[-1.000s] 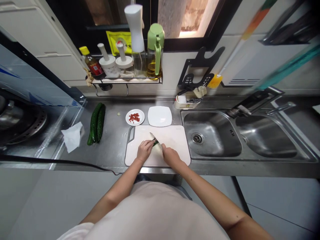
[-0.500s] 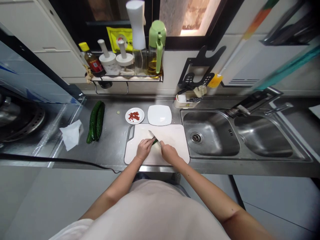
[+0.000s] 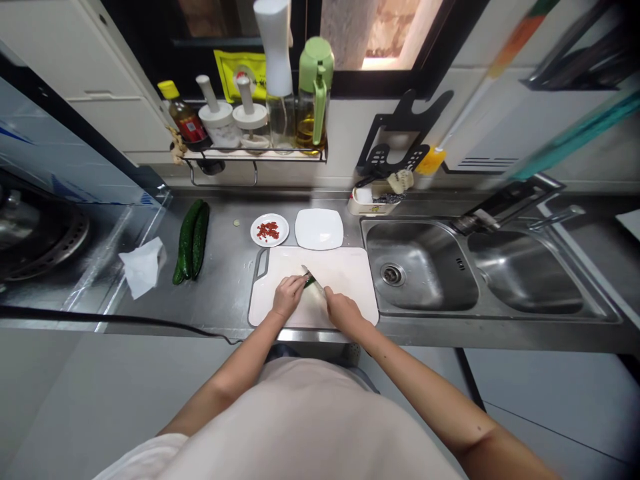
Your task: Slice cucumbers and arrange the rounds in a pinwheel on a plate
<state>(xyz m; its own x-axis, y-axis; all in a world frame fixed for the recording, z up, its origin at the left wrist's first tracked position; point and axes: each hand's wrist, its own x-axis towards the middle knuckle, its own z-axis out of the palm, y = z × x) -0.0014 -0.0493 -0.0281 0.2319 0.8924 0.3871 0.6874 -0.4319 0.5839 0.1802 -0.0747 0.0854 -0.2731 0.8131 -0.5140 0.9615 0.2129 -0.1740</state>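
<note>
On the white cutting board (image 3: 350,270), my left hand (image 3: 289,297) is closed with its fingertips pressed on a small dark green piece of cucumber (image 3: 311,281), mostly hidden by fingers and blade. My right hand (image 3: 345,311) grips a knife (image 3: 317,285) by its handle. The blade slants up and left, its tip beyond my left fingertips and its edge at the green piece. Just behind the board sit a round white plate (image 3: 255,235) holding chopped red bits (image 3: 269,231) and a squarish white plate (image 3: 319,229).
Two whole cucumbers (image 3: 191,241) lie left of the board, near a crumpled white tissue (image 3: 143,268). A double steel sink (image 3: 425,267) adjoins the board on the right. Bottles and jars line a wall rack (image 3: 255,155). A black cable (image 3: 125,319) runs along the left counter edge.
My right hand has drawn the knife slightly back towards me and to the right. My left hand stays in nearly the same place on the green piece.
</note>
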